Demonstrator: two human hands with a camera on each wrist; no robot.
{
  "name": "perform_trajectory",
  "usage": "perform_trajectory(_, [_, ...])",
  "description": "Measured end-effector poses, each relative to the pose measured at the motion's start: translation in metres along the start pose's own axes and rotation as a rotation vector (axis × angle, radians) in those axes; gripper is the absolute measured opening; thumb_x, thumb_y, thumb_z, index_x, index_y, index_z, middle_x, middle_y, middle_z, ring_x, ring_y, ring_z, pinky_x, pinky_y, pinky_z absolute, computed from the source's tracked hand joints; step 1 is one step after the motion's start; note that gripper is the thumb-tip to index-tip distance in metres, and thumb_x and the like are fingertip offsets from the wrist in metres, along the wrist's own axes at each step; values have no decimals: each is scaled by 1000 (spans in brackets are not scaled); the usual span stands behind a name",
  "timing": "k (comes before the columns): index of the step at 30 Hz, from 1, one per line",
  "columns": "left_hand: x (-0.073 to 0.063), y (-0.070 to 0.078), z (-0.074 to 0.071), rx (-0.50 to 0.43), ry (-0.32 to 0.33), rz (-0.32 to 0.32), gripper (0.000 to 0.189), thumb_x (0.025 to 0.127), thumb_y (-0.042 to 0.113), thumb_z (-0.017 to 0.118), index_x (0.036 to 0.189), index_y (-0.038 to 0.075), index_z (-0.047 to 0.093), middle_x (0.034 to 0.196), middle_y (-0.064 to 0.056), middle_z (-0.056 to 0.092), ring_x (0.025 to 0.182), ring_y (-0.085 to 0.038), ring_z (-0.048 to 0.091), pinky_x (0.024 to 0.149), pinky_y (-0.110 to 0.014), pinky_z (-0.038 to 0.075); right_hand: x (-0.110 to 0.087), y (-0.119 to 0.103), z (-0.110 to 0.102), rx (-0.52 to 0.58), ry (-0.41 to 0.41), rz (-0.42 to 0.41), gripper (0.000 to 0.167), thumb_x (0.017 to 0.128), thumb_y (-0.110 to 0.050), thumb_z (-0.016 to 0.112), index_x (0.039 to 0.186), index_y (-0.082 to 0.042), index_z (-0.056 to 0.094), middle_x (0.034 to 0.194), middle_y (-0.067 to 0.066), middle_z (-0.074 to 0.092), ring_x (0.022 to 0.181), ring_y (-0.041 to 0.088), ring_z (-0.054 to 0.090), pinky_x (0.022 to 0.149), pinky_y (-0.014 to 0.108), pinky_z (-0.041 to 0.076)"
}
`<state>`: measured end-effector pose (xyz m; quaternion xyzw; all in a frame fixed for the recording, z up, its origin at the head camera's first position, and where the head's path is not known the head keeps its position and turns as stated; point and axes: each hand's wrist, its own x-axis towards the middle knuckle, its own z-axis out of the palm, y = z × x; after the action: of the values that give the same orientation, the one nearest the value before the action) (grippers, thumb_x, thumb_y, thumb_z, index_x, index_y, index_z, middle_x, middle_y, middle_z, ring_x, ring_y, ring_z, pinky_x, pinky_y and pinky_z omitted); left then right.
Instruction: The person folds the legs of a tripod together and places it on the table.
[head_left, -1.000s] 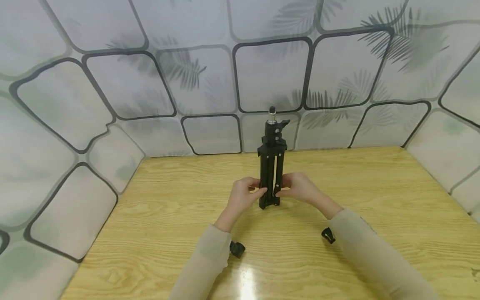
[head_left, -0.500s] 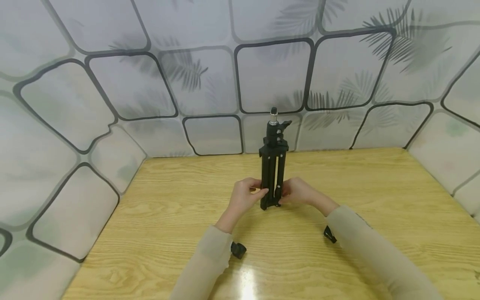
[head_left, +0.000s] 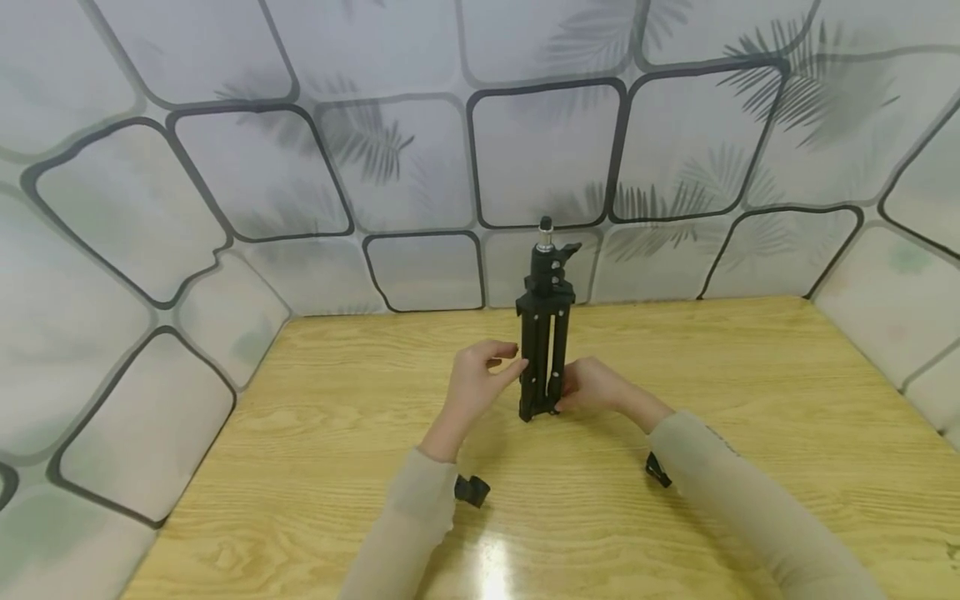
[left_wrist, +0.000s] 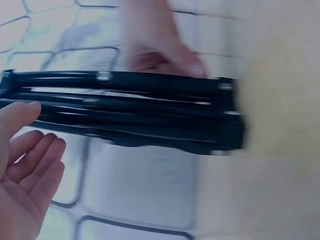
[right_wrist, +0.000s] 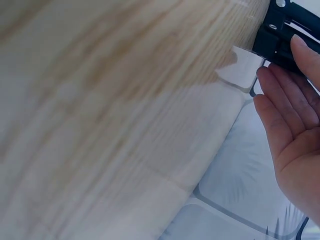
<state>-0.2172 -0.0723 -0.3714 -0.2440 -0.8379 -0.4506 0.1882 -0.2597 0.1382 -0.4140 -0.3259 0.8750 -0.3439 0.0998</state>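
A folded black light stand (head_left: 546, 300) with a silver tip and a side knob stands upright on the wooden table (head_left: 360, 383). Low on its right leg, my right hand (head_left: 596, 385) grips it; in the right wrist view the thumb of that right hand (right_wrist: 295, 125) lies on the front of the light stand (right_wrist: 280, 42) with the fingers behind. My left hand (head_left: 474, 383) is at the stand's left side, thumb tip right at the leg. In the left wrist view, the fingers of my left hand (left_wrist: 25, 185) are loosely spread and apart from the legs.
One small black part (head_left: 472, 492) lies by my left sleeve, partly covered by it. Another black clip-like piece (head_left: 657, 471) lies next to my right sleeve. A patterned wall covering (head_left: 420, 271) rises behind the table and along both sides.
My left hand has loosened from the stand and shifted slightly up and left. The right hand has slid its thumb a little lower and keeps its grip. The stand stays upright in place.
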Motion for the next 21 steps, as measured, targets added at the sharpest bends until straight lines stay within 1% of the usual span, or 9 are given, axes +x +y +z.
perform_trajectory(5, [14, 19, -18, -93, 152, 119, 20, 77, 8, 69, 93, -4, 66, 91, -13, 65, 83, -21, 61, 73, -27, 50, -1, -2, -1, -3, -1, 10, 20, 69, -8, 74, 85, 1, 66, 75, 5, 66, 70, 16, 63, 65, 29, 51])
perform_trajectory(9, [25, 35, -28, -155, 240, 196, 20, 76, 6, 69, 92, -5, 66, 89, -15, 64, 83, -23, 61, 72, -32, 51, 0, -2, -1, -19, -11, 25, 19, 70, -11, 75, 84, -1, 67, 75, 4, 66, 69, 15, 62, 65, 29, 50])
perform_trajectory(12, [33, 44, -33, -173, 279, 232, 20, 77, 6, 69, 93, -6, 65, 89, -16, 64, 83, -23, 61, 72, -33, 51, -1, -2, 0, -33, -11, 38, 20, 69, -12, 75, 84, -1, 67, 75, 4, 66, 69, 15, 62, 64, 29, 50])
perform_trajectory(14, [40, 49, -36, -166, 293, 242, 21, 77, 7, 69, 94, -5, 65, 90, -15, 64, 84, -22, 61, 72, -30, 51, -1, -2, 1, -41, -10, 43, 21, 69, -13, 75, 84, -1, 67, 75, 4, 66, 69, 15, 62, 64, 29, 50])
perform_trajectory(17, [50, 56, -38, -152, 297, 256, 22, 77, 9, 69, 95, -5, 65, 92, -15, 64, 85, -19, 60, 73, -26, 50, -1, -2, 2, -48, -12, 53, 21, 70, -15, 75, 85, -2, 68, 75, 4, 66, 69, 15, 62, 64, 29, 50])
perform_trajectory(21, [63, 65, -37, -156, 299, 261, 24, 79, 12, 68, 97, -3, 64, 93, -14, 64, 87, -16, 60, 74, -25, 49, 0, -2, 3, -59, -16, 49, 21, 70, -16, 76, 85, -3, 68, 75, 3, 66, 69, 15, 62, 63, 29, 50])
